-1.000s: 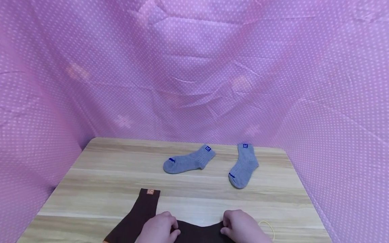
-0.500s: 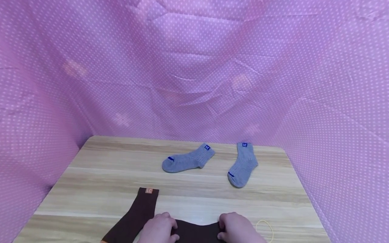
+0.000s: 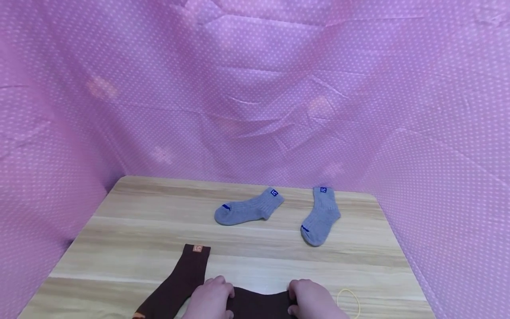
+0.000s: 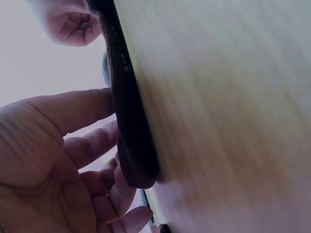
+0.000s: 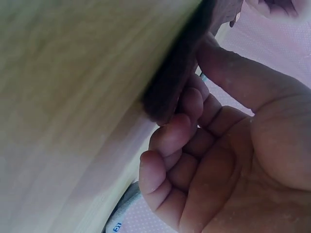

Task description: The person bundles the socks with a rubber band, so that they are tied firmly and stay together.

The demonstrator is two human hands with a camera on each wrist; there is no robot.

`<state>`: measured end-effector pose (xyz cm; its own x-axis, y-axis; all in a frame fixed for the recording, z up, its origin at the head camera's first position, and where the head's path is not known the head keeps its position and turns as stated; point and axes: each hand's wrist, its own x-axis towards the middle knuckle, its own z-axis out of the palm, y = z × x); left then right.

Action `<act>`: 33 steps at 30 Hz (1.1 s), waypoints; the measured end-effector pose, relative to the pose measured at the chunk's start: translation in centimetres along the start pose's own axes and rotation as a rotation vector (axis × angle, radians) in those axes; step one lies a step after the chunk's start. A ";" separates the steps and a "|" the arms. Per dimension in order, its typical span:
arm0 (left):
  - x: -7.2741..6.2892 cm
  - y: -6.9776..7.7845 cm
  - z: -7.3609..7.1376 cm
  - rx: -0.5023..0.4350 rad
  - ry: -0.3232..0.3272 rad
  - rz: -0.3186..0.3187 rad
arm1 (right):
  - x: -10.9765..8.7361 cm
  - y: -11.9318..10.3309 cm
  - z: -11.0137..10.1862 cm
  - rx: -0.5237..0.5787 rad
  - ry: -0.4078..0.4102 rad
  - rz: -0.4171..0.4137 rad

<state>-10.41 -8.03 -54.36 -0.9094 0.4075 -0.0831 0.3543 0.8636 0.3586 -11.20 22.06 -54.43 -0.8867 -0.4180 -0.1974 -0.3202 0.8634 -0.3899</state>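
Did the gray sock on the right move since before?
No. The right-hand gray sock went neither way: it lies at the same spot against the back edge of the table.

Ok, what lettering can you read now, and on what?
"LC": blue tag, left grey sock
"LC": blue tag, right grey sock
"LC": orange tag, brown sock at left
Too blurred: pale marks on held brown fabric, left wrist view
Too blurred: blue tag at right wrist view's bottom
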 end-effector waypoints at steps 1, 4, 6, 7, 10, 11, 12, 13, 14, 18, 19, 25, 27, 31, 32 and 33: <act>0.0 0.0 0.0 0.001 0.000 -0.001 | 0.0 0.0 0.0 0.000 0.001 -0.002; 0.0 0.1 -0.1 -0.001 0.005 -0.002 | 0.0 0.0 0.0 -0.002 0.016 -0.014; 0.0 0.0 -0.2 -0.006 0.010 -0.004 | 0.0 -0.1 0.1 -0.008 0.033 -0.026; -0.1 -0.1 -0.2 -0.007 0.014 -0.004 | 0.0 -0.1 0.1 -0.012 0.039 -0.031; 0.0 -0.3 -0.4 -0.020 0.001 -0.009 | 0.1 -0.2 0.2 -0.008 0.036 -0.029; 0.0 -0.3 -0.5 -0.026 -0.007 -0.012 | 0.2 -0.3 0.2 -0.005 0.033 -0.027; 0.0 -0.4 -0.5 -0.029 -0.012 -0.012 | 0.2 -0.3 0.2 -0.001 0.029 -0.024; 0.1 -0.4 -0.6 -0.037 -0.020 -0.013 | 0.2 -0.3 0.2 0.001 0.027 -0.020; 0.1 -0.5 -0.7 -0.046 -0.024 -0.012 | 0.2 -0.3 0.1 0.003 0.026 -0.016; -0.1 -0.9 -1.1 -0.077 -0.003 0.005 | 0.3 -0.3 0.0 0.010 0.020 -0.010; -0.2 -1.0 -1.2 -0.087 0.013 0.007 | 0.3 -0.3 0.0 0.013 0.015 -0.010; -1.2 -2.2 -2.3 -0.141 0.095 0.034 | 0.5 -0.4 -0.3 0.058 -0.024 0.002; -1.5 -2.8 -2.7 -0.154 0.126 0.034 | 0.6 -0.5 -0.3 0.063 -0.022 -0.002; -2.1 -4.0 -3.6 -0.150 0.194 -0.010 | 0.4 -0.3 -0.3 0.073 -0.009 -0.004; -2.3 -4.3 -3.8 -0.143 0.215 -0.034 | 0.4 -0.3 -0.2 0.075 -0.006 -0.003; -2.4 -4.6 -4.0 -0.135 0.229 -0.061 | 0.4 -0.3 -0.2 0.078 -0.004 0.000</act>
<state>-10.71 -14.21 -52.09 -0.9593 0.2645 0.0987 0.2786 0.8313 0.4810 -11.52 21.70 -54.21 -0.8853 -0.4193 -0.2013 -0.2930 0.8389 -0.4588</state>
